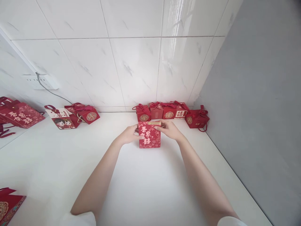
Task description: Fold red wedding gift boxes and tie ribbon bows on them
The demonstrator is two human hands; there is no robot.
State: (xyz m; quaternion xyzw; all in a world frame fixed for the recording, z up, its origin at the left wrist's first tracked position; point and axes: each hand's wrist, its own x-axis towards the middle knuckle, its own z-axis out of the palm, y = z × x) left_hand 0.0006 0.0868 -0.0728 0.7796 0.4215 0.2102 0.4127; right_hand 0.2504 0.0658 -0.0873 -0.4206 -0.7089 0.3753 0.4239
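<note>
Left forearm [100,175] and right forearm [203,175] bared, extended forward, angled inward; left hand [130,135] turned palm-inward, thumb closed in grip; right hand [170,129] set slightly higher, thumb pointed leftward, fingers bent.

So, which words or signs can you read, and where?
"吾家囍" on the held box; the left hand partly covers another character.
"囍" on the white label of a back-row box.
"囍" on the tilted box at left; its other characters are blurry.
Too small or blurred: gold round signs, all other writing.
</note>
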